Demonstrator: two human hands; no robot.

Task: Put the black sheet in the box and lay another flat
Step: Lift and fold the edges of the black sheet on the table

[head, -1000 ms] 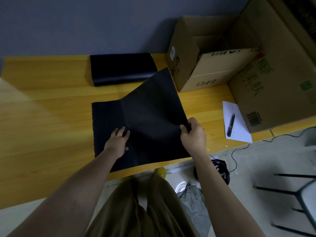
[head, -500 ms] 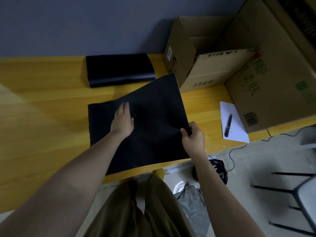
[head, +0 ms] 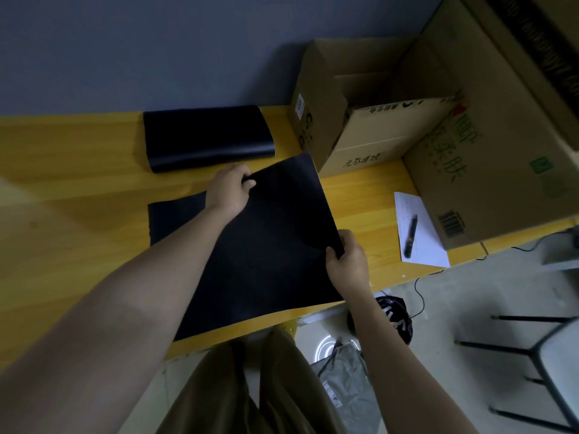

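At frame centre, the black sheet (head: pixel 269 245) lies on the tabletop (head: pixel 78 189); left hand (head: pixel 227 189) pinches its far edge, right hand (head: pixel 346 261) its right edge. Left forearm hides part of it. The open box (head: pixel 360 133) stands upper right, interior dim.

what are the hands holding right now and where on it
Both hold the black sheet. The left hand pinches its far edge, and the right hand grips its right edge near the near corner.

The black sheet (head: pixel 269 245) is pinched at its far edge and right edge, fingers curled over both; the open cardboard box (head: pixel 369 142) stands beyond the fingers.
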